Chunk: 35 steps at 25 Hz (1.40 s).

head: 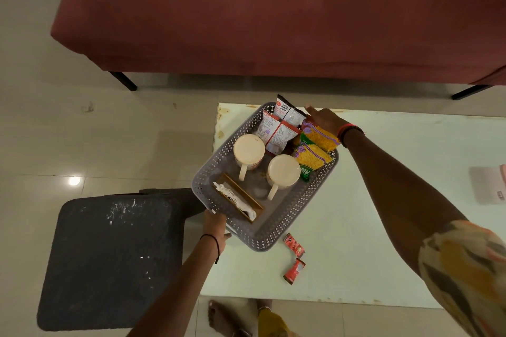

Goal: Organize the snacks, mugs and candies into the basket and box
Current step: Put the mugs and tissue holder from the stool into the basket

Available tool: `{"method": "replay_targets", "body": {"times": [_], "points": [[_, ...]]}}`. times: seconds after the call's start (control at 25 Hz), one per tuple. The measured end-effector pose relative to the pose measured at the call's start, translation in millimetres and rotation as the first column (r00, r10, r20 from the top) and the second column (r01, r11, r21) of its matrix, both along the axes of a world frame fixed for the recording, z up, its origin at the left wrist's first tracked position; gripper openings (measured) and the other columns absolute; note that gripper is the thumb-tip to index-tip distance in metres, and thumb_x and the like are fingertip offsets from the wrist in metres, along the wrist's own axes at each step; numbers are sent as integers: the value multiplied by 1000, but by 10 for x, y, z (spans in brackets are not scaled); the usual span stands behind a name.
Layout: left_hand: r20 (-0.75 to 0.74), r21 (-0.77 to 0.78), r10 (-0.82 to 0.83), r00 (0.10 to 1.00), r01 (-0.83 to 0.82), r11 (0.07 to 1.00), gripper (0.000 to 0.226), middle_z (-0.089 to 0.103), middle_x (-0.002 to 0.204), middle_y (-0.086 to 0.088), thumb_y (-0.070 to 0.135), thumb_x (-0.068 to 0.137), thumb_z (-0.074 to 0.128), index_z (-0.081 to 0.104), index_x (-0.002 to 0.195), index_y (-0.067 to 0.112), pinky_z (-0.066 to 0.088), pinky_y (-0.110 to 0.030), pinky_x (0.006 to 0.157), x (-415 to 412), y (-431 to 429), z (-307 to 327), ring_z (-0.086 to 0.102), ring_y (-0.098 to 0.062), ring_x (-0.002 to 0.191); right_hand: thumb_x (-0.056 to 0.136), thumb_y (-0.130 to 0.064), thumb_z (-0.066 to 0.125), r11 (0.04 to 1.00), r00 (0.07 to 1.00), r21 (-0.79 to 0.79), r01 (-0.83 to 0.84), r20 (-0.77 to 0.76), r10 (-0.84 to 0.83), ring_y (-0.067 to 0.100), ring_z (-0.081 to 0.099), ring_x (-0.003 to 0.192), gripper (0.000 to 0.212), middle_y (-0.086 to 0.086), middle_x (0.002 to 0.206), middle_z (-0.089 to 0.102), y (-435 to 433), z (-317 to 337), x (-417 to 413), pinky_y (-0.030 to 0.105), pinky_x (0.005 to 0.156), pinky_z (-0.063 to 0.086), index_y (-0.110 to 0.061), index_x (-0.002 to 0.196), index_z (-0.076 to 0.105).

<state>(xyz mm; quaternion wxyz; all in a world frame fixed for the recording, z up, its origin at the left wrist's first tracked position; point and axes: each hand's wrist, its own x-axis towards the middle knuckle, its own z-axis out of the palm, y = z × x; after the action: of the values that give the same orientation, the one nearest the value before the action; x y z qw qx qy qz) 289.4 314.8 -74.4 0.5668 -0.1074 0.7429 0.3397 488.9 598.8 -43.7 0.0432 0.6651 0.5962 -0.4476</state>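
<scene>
I see two red candies (294, 248) loose on the table (383, 172), just beside the basket (204, 172), and a dark stool (109, 254) left of it. Inside the basket are mugs (249, 149), snack packets (276, 131) and a wooden box (247, 194). My left hand (215, 223) grips its near rim, and my right hand (324, 120) curls over its far rim.

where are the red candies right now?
Head view: the two red candies lie on the white table, outside the grey basket, just off its near right corner, one nearer the person than the other.
</scene>
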Motion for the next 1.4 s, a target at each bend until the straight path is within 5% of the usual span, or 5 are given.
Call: {"method": "replay_targets", "body": {"times": [0.28, 0.56, 0.76, 1.12, 1.4], "points": [[36, 48, 54, 998, -56, 997, 38, 48, 130, -10, 10, 96, 42, 38, 131, 23, 42, -44, 86, 31, -15, -61, 47, -25, 103, 101, -42, 34, 994, 995, 39, -102, -1, 102, 29, 56, 91, 44, 23, 98, 62, 34, -28, -60, 34, 84, 38, -18, 77, 64], [16, 31, 104, 994, -104, 994, 47, 41, 143, -15, 4, 95, 42, 32, 139, 16, 39, -51, 100, 22, -9, 13, 39, -36, 129, 99, -34, 44, 980, 962, 71, -187, 217, 167, 42, 57, 112, 53, 30, 120, 59, 21, -45, -76, 39, 92, 45, -15, 147, 31], [-61, 59, 115, 991, -112, 992, 46, 42, 141, -16, 5, 95, 42, 35, 138, 21, 38, -56, 100, -90, 6, 93, 41, -40, 128, 97, -43, 44, 993, 994, 99, 69, 76, -77, 39, 58, 112, 41, 28, 116, 64, -162, -3, -19, 37, 95, 42, -23, 62, 50], [-376, -10, -58, 925, 59, 998, 32, 59, 120, -23, -2, 91, 42, 54, 120, 3, 48, -46, 94, -322, -34, 579, 57, -37, 106, 94, -49, 46, 895, 895, -7, 446, -26, -446, 39, 59, 109, 51, 24, 102, 65, -736, 347, 246, 39, 95, 44, -2, 93, 67], [-396, -69, -61, 916, 36, 997, 28, 60, 90, -30, -12, 85, 38, 59, 103, -14, 40, -34, 71, -455, -277, 1057, 53, -30, 80, 92, -51, 48, 831, 828, -19, 556, -69, -556, 30, 56, 89, 51, 16, 90, 60, -1259, 719, 440, 42, 94, 46, -13, 57, 49]]}}
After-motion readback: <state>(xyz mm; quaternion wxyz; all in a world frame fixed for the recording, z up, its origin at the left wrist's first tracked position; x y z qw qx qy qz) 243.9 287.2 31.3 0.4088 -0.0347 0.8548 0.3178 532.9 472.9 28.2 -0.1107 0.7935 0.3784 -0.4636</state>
